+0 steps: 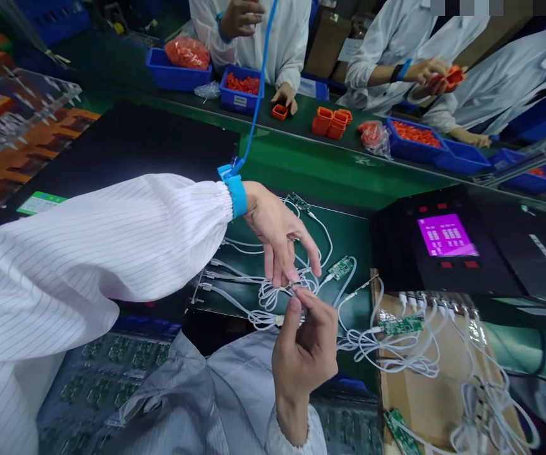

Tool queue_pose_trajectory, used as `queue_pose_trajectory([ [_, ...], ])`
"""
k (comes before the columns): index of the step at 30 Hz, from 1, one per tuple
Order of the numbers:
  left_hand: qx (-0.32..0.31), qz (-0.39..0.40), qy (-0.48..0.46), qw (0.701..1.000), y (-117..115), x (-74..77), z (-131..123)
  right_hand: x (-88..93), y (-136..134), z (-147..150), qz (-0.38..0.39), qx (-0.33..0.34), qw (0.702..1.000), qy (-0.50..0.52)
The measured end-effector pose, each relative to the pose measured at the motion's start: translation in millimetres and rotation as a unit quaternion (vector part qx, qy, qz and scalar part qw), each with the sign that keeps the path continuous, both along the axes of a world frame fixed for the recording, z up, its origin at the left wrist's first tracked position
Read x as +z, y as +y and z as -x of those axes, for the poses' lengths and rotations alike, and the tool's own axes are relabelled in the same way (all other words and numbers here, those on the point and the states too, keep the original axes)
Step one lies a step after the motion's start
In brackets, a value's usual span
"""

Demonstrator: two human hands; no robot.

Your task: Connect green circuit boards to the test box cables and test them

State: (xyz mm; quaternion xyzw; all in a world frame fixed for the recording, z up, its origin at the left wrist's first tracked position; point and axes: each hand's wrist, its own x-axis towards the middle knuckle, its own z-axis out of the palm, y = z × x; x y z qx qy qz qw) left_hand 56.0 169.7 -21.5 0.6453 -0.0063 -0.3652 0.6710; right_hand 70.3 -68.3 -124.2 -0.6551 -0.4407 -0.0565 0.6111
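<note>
My left hand [280,234], with a blue wrist strap [236,194] on a blue coiled lead, reaches in from the left and pinches the end of a white cable [273,294] with its fingertips. My right hand [304,351] comes up from below, fingers curled, and pinches the same cable end right under the left fingertips. The two hands meet over a tangle of white cables on a dark green mat [349,230]. Small green circuit boards [340,267] hang on some cables, one just right of my hands.
A black tester with a lit magenta screen [446,235] stands at right, white cables plugged along its front. Another green board [400,325] lies on cardboard [424,392]. Across a green belt, people in white coats handle orange parts [330,122] beside blue bins [241,88].
</note>
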Motion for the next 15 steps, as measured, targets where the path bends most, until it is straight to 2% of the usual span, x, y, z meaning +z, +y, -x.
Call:
queue_pose_trajectory([
  [6, -0.028, 0.004, -0.048, 0.998, -9, -2.3, -4, 3.1, -7, 3, -0.032, -0.021, 0.998, 0.053],
  [10, 0.005, -0.008, -0.078, 0.997, -15, -3.4, -7, 5.5, -8, 4, -0.043, -0.030, 0.995, 0.081],
  [15, 0.040, -0.052, -0.122, 0.990, -25, -2.2, -9, 10.4, -9, 7, -0.044, -0.087, 0.990, 0.104],
])
